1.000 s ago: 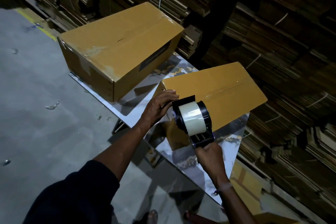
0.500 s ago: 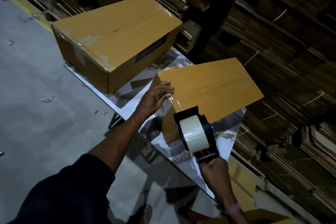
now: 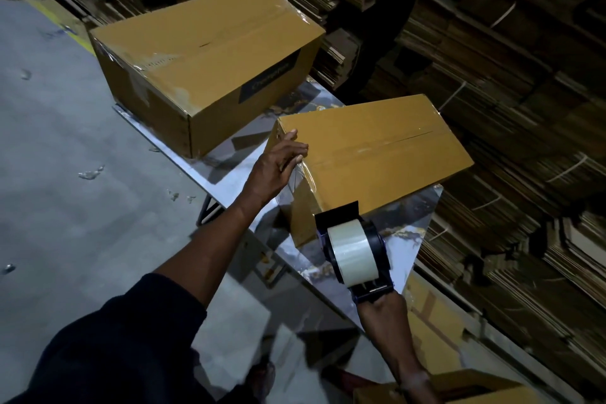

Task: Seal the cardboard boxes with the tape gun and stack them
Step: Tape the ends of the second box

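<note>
Head view: taping the near box's end on the table.
The left hand [image 3: 277, 162] presses flat on the near box [image 3: 377, 154], near edge; the right hand [image 3: 382, 308] grips the tape gun [image 3: 355, 249] just beside its lower corner. The box looks light, stiff; hold by its corners. The tape's free end is hard to see.

Dark navy sleeve [image 3: 108, 348] on left arm, pushed up; right forearm bare.
</note>
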### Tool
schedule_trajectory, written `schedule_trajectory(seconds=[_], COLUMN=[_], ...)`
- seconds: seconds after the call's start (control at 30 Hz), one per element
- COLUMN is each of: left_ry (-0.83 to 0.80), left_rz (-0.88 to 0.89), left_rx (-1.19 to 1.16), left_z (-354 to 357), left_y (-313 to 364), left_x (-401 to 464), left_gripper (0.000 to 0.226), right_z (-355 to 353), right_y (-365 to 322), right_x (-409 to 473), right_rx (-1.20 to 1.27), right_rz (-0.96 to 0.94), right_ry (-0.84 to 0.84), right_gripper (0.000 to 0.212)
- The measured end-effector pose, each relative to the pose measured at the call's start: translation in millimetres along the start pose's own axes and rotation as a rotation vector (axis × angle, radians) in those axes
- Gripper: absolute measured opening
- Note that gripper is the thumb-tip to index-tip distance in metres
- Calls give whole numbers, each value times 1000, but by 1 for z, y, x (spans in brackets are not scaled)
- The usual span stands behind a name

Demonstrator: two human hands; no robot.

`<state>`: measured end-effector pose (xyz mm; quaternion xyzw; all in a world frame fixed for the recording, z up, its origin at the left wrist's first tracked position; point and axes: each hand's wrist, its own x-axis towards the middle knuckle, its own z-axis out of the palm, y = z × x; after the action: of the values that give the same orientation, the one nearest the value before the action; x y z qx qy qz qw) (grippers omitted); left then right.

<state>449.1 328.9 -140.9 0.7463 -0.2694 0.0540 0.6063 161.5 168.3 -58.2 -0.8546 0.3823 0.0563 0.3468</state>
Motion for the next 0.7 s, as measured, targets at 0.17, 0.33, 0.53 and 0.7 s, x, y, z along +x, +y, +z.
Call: schedule_trajectory(seconds=[0.17,0.33,0.53,0.7], left_ry=[-115,-184,-142,-109], left_rz=[78,66,28,34], left_rx=[142,101,59,35], left_z=[30,49,50,49], left_y=[15,22,29,34], left_x=[-26,-46,-48,-48], left_gripper=[33,42,41,36], right_z=[2,1,-5,-12], right_y=[6,9,24,53], right_x=[3,7,6,-4], right_rx=[46,59,66,24], right_rz=[0,-20,-65,-27], right_ry=[-16,-30,-42,-65], right_gripper=[27,39,48,36])
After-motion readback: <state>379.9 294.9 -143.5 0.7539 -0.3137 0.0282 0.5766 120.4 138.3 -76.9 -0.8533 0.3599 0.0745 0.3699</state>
